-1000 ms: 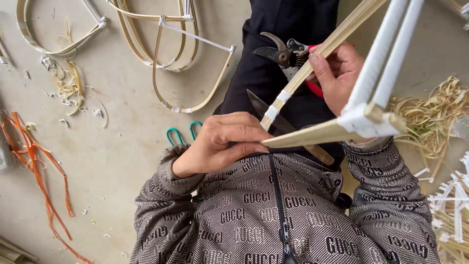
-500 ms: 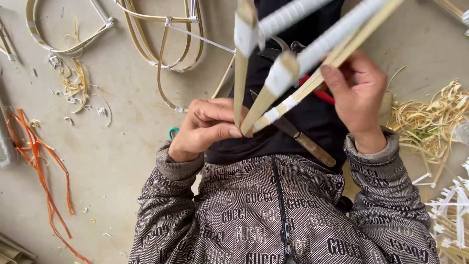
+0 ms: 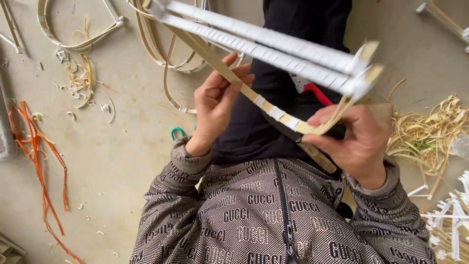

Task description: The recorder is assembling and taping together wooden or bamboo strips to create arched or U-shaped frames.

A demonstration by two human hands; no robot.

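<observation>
Several bamboo strips (image 3: pixel 273 46), joined into one frame with white tape wrappings, are held up in front of the chest, above the lap. The long axis of the frame runs from upper left to right, with the taped bundle end (image 3: pixel 359 73) pointing right, close to the right hand (image 3: pixel 356 142). A lower strip (image 3: pixel 264 102) slants down from the far joint to the right hand, where it is bent round to meet the bundle. The right hand is closed on that bent end, thumb on top. The left hand (image 3: pixel 217 105) is half curled, its fingers (image 3: pixel 239 73) pressed against the slanting strip near the middle. For a clean bend, the strip is probably best supported close to the curve and eased round slowly, so that splitting is avoided. Red-handled cutters (image 3: pixel 317 93) are partly hidden behind the frame. Bamboo hoops (image 3: pixel 161 54), pale shavings (image 3: pixel 430 132) and orange cord (image 3: pixel 34 156) lie on the concrete floor (image 3: pixel 122 161).
</observation>
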